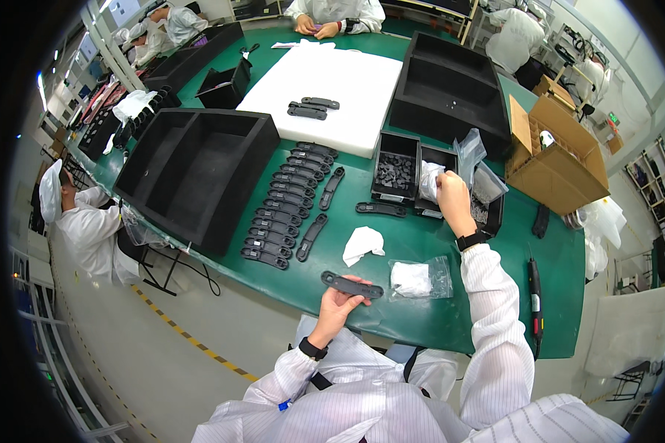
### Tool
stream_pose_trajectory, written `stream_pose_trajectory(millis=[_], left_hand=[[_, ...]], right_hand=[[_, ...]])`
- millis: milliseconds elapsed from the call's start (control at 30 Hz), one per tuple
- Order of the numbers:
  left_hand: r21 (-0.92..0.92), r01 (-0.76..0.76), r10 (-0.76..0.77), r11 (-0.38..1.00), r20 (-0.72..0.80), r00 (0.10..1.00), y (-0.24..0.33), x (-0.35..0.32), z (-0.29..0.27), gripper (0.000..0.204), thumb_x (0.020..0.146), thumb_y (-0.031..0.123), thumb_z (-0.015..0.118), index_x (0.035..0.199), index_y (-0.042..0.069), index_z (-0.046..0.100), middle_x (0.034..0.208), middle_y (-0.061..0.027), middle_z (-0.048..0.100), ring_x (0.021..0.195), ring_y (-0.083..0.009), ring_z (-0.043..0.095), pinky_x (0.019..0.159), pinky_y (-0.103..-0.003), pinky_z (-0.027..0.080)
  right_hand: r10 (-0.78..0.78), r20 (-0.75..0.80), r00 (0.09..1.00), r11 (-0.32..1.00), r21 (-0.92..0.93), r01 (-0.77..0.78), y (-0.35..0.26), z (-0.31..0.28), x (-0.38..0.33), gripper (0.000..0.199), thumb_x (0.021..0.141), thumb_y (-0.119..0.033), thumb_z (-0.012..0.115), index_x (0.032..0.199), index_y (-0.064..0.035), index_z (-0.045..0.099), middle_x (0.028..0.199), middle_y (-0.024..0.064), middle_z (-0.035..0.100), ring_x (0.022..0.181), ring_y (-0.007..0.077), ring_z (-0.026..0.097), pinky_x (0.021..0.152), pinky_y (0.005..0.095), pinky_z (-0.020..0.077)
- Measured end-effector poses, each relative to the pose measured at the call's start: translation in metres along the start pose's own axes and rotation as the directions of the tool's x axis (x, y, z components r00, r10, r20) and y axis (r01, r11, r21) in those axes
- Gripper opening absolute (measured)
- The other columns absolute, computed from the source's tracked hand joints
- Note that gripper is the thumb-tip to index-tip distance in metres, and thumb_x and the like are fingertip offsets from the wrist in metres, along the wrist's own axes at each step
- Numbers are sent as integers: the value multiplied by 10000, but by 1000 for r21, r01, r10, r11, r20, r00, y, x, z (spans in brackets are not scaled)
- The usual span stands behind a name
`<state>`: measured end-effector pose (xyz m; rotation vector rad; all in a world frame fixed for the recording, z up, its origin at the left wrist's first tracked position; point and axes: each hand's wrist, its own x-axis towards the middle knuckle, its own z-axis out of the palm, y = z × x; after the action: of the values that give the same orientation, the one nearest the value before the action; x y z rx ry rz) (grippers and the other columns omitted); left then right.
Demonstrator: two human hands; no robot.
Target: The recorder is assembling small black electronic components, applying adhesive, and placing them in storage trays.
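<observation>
My left hand (334,308) holds a long black plastic piece with rounded ends (352,286) over the table's near edge. Its fingers and thumb are closed around the middle of the piece. My right hand (454,198) reaches into a small black bin (439,153) beside a crumpled white bag (428,181). Those fingers are curled together, and what they pinch is hidden. Similar black pieces (279,209) lie in a column on the green table, left of the bins. A single one (380,210) rests in front of a bin of small black parts (395,171).
Large black trays (229,129) stand left and right of a white foam board (351,74) bearing several pieces. A white cloth (363,244), a clear bag with white contents (420,279) and an electric screwdriver (535,295) lie nearby. A cardboard box (569,159) is at right. Co-workers sit around.
</observation>
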<state>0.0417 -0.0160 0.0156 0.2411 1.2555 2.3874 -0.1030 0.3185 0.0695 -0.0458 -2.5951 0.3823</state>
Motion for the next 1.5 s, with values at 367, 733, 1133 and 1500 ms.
stream_pose_trajectory(millis=[367,733,1133,1500], left_hand=[[-78,78,-68,994,116,991,78,-34,27,599,1042,270,480,1527,9,243,1102,-193,623,793,-214,625,651,-315,498],[0,545,-528,838,250,812,145,-34,71,390,1056,173,428,1348,-68,523,976,-166,687,651,-147,612,545,-267,495],[-23,544,-524,839,240,818,144,-32,66,378,1042,145,436,1329,-83,527,997,-201,693,580,-133,601,491,-234,469],[19,518,-510,855,212,834,146,-29,64,272,1049,182,459,1151,-31,595,919,-146,689,596,-112,582,503,-239,443]], right_hand=[[281,-21,959,833,502,-233,-67,-93,-73,110,807,-5,727,863,10,634,775,93,692,672,120,677,640,257,513],[473,391,789,252,798,-547,-138,-150,-162,219,838,74,688,1053,81,645,887,155,704,722,172,679,678,274,551],[460,344,819,-73,934,-351,-166,-164,-167,183,776,134,672,931,59,612,818,189,684,620,181,652,475,239,495],[392,386,835,-246,919,-309,-168,-166,-173,203,758,145,700,919,48,623,827,187,678,597,163,627,452,232,461]])
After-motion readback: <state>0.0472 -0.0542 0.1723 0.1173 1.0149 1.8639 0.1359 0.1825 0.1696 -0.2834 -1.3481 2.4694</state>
